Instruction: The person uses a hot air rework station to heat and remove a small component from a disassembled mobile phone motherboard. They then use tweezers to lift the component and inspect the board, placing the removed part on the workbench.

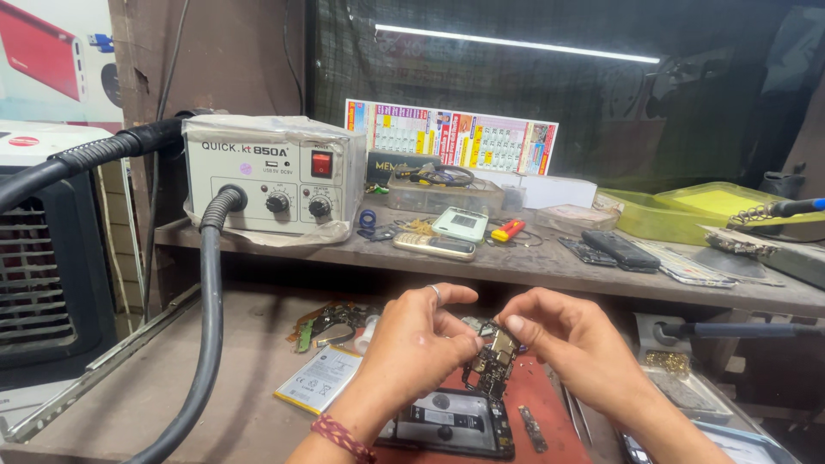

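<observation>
Pinching a phone circuit board (491, 359), left hand (412, 352) and right hand (571, 339), above opened phone (451, 425)

Bare hands; L ring (435, 290), braided red wristband (342, 436).

Left hand (412, 348) and right hand (567, 339) pinch a circuit board (490, 357) above an opened phone (451, 423).

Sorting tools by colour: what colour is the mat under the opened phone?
Red; the mat shows best in the head view, below both hands.
</observation>
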